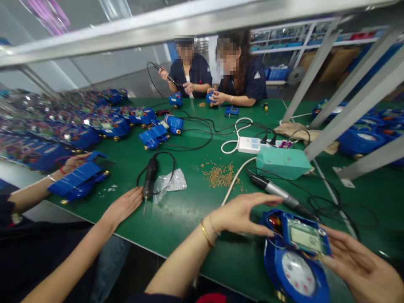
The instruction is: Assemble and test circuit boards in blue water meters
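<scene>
A blue water meter (296,256) with a white round dial and an open electronics housing with a small display (304,237) stands at the lower right. My right hand (362,261) grips the housing's right side, its thumb at the front edge. On the other side my left hand (241,214), with a gold bracelet at the wrist, has thumb and fingers spread apart. Its thumb tip is at the housing's left edge; whether it touches I cannot tell. Red and dark wires show inside the housing. Behind it lies a grey-and-black electric screwdriver (277,191).
Loose brass-coloured screws (221,174), a teal box (282,162) and a white power strip (249,144) lie ahead. At left, a co-worker's hand (124,206) rests near a black screwdriver (150,176); their other hand holds a blue meter (78,181). Metal posts (325,71) rise at right.
</scene>
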`<state>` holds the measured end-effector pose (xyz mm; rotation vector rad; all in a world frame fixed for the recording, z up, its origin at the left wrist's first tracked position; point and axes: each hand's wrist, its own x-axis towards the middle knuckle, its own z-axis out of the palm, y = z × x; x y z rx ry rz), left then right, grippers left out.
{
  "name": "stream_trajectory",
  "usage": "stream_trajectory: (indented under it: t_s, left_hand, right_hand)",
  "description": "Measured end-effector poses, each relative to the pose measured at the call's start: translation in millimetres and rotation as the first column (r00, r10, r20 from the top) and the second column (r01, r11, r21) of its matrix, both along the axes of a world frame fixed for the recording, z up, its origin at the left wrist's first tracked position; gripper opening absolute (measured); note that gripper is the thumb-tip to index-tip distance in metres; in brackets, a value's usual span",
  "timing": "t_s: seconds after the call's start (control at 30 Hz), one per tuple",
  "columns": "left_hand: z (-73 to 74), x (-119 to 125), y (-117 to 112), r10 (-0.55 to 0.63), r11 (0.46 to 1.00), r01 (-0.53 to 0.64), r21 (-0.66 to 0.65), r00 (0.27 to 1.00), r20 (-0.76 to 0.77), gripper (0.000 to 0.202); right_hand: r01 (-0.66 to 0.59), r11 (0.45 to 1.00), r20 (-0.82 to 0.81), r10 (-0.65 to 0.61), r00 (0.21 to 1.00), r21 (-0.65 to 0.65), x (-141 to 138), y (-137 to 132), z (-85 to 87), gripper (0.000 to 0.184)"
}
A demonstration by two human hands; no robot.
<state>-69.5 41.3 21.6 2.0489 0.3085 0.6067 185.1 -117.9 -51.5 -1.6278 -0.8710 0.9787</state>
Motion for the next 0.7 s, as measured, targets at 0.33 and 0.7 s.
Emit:
stream_trajectory:
  t_s: [0.33, 0.7]
  left_hand:
    - [-34.9, -5.1, -44.1, 0.241, 0.963, -0.251, 0.099, 0.966, 0.097, 0.053]
    - [4.4, 25.6, -32.6, 0.3, 0.947, -0.318, -0.035, 0.921, -0.247, 0.004]
  right_hand:
    - [-0.027, 0.996, -0.134, 0.038, 0.99, 0.081, -8.7, 9.5, 29.2, 0.054]
    - [0.047, 0.996, -0.118, -0.037, 0.992, 0.079, -9.1, 1.3, 26.9, 0.054]
